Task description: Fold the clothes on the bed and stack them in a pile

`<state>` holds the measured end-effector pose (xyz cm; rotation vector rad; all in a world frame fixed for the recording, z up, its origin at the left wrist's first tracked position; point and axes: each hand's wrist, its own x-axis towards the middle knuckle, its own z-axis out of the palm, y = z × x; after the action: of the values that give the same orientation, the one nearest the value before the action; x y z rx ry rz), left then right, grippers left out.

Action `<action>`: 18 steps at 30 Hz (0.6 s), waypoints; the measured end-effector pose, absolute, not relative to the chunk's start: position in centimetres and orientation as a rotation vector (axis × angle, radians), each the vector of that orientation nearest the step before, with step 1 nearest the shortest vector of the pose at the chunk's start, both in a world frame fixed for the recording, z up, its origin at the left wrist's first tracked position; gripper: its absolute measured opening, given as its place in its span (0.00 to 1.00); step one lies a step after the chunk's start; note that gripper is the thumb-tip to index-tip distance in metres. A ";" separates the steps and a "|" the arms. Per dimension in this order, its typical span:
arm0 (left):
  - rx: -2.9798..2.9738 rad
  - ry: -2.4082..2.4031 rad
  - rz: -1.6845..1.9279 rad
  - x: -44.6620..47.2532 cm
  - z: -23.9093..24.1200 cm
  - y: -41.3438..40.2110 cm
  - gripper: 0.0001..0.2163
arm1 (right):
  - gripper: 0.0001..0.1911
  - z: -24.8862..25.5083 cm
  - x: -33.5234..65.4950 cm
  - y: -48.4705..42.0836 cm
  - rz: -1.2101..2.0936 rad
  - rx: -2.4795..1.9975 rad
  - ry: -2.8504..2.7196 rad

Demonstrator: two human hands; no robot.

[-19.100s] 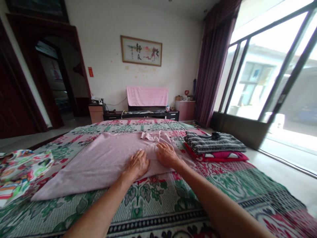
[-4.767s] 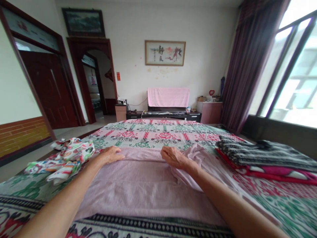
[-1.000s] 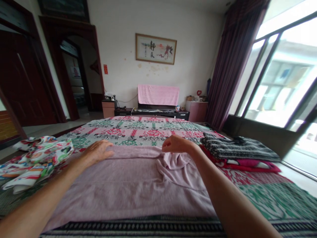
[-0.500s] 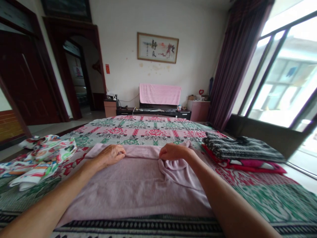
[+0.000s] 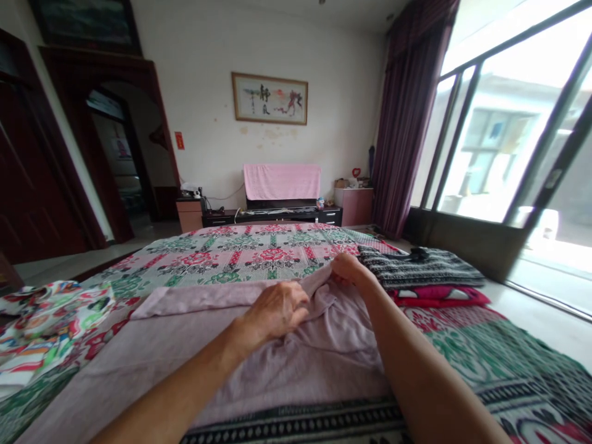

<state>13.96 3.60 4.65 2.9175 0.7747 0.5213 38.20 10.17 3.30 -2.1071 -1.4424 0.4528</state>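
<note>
Left hand and right hand each grip the pale pink soft cloth garment at its far-right corner; its length runs leftward.

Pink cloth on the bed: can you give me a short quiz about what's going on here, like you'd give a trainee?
1. True or false: the left hand and the right hand both pinch the pink cloth.
2. What lies on top of the folded pile beside the right hand? A) a striped knit B) a white towel C) blue jeans
3. Fill in: the colourful printed cloth lies on the person's ____ side.
Key: 1 true; 2 A; 3 left.
</note>
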 end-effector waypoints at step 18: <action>2.454 0.909 0.984 15.7 2.4 5.3 0.13 | 0.07 -0.1 37.7 10.5 0.600 -1.724 -1.163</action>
<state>15.65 5.28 2.40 2.4537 0.9087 0.9838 37.69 10.54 -0.12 -1.7239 -1.1626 0.6000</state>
